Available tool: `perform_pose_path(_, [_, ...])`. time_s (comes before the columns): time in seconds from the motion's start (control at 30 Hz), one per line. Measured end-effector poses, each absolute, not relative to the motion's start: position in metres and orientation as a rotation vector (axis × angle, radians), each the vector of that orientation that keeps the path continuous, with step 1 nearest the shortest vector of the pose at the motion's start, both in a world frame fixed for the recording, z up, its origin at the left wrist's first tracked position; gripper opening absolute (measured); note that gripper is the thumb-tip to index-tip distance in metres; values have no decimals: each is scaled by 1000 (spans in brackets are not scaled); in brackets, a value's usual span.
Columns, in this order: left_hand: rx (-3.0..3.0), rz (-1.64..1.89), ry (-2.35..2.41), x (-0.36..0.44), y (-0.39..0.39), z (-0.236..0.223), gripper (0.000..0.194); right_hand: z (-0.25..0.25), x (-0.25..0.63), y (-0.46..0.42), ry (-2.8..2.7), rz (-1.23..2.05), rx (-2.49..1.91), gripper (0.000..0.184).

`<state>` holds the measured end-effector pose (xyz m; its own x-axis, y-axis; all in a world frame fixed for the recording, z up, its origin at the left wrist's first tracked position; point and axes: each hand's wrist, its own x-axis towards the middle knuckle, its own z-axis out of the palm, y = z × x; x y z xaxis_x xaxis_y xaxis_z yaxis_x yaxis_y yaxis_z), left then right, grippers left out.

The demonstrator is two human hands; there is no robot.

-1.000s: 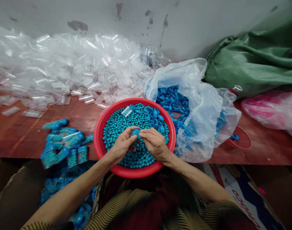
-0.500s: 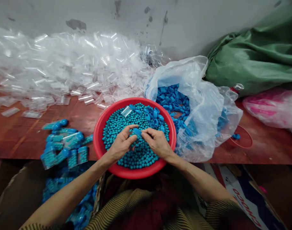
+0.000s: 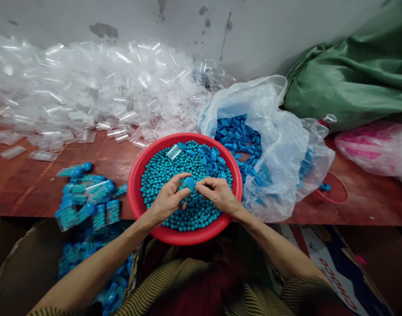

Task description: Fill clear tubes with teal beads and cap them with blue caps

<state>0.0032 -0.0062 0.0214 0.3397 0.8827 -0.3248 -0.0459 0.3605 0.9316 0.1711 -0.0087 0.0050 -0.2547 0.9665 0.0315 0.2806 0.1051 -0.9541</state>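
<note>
Over a red basin (image 3: 185, 237) full of small turquoise beads (image 3: 190, 221), my left hand (image 3: 169, 197) grips a small clear plastic container (image 3: 184, 185) between thumb and fingers. A blue cap (image 3: 189, 181) is at its right end. My right hand (image 3: 219, 193) pinches at the cap's edge with thumb and forefinger; the fingers partly hide how the cap sits. Several loose blue caps (image 3: 214, 160) lie on the beads at the basin's right. Near its back, a clear container with a blue cap (image 3: 173, 152) rests on the beads.
Clear empty containers (image 3: 98, 92) are heaped along the wall. A plastic bag (image 3: 280, 145) of blue caps stands right of the basin, by a small red basket (image 3: 334, 193). Filled containers (image 3: 88, 195) lie left, above a cardboard box (image 3: 26, 263). A green sack (image 3: 349, 79) sits back right.
The container in my left hand has tilted slightly, showing more of its cap and body. My right fingers stay at the cap, shifted slightly right. The rest is nearly unchanged.
</note>
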Motion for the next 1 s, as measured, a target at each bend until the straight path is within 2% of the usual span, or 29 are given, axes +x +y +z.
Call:
perform_pose_path(0.2, [1099, 738, 1035, 2, -5, 20, 43, 4, 180, -6, -1862, 1030, -1108, 18])
perform_pose_path(0.4, [1225, 682, 990, -3, -1, 15, 40, 1, 183, -3, -1884, 1088, -1044, 21])
perform_pose_path(0.57, [1231, 648, 982, -3, 2, 23, 41, 2, 181, -8, -2073, 773, -1028, 23])
perform_pose_path(0.73, [1230, 572, 968, -6, 2, 22, 34, 3, 180, -12, -2171, 693, -984, 26])
perform_pose_path(1.0, [1289, 735, 1082, 4, -7, 13, 26, -7, 177, -15, -2167, 568, -959, 26])
